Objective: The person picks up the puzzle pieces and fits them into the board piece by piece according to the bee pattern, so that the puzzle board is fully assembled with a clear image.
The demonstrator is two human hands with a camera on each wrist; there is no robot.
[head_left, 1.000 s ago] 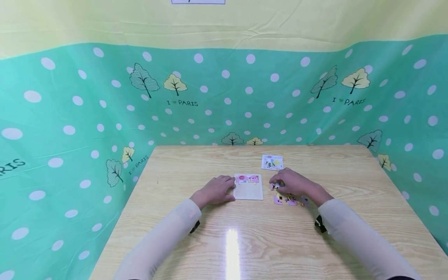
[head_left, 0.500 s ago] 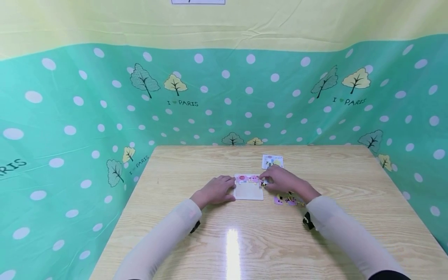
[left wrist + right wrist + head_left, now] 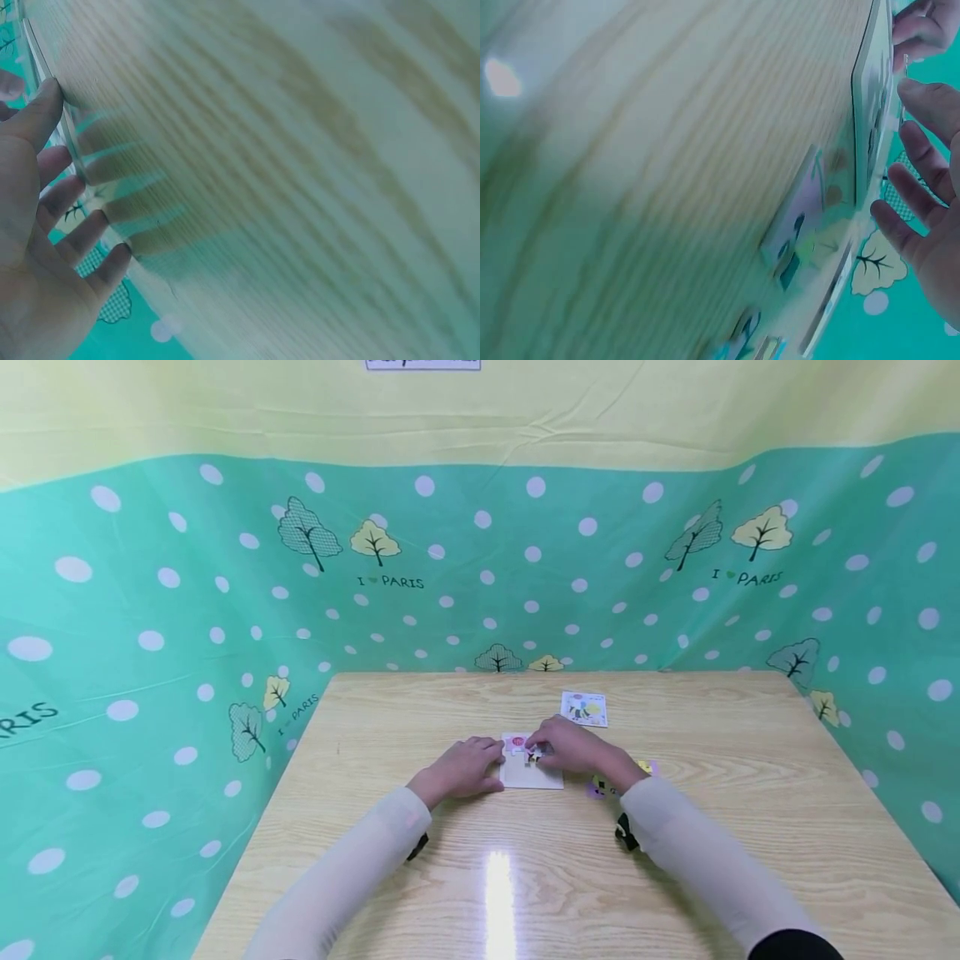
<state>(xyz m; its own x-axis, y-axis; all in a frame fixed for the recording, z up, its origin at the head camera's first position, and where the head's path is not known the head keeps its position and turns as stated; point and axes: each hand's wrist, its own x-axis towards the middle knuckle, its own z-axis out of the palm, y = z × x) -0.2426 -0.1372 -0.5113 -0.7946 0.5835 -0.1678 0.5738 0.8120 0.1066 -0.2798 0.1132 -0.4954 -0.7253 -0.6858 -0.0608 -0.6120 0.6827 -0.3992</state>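
Note:
A square white puzzle board (image 3: 528, 777) lies on the table, with pink puzzle pieces along its far edge, one with a red round shape (image 3: 517, 742). At its left side my left hand (image 3: 467, 767) rests with fingers nearly straight, touching the edge. My right hand (image 3: 572, 747) is over the board's right half and pinches a puzzle piece (image 3: 533, 758) with black marks between thumb and forefinger. That hand partly hides the piece and the board's far right corner. In the right wrist view the held piece (image 3: 905, 75) appears edge-on above the board (image 3: 868, 105).
Several loose puzzle pieces (image 3: 600, 787) lie right of the board, partly hidden under the right forearm. Behind them is a picture card (image 3: 584, 708) with a bee-like figure. The wooden table (image 3: 405, 710) ends at a green dotted curtain (image 3: 420, 610).
My right hand has taken a puzzle piece from the loose group and moved left with it over the board. My left hand has stayed at the board's left edge.

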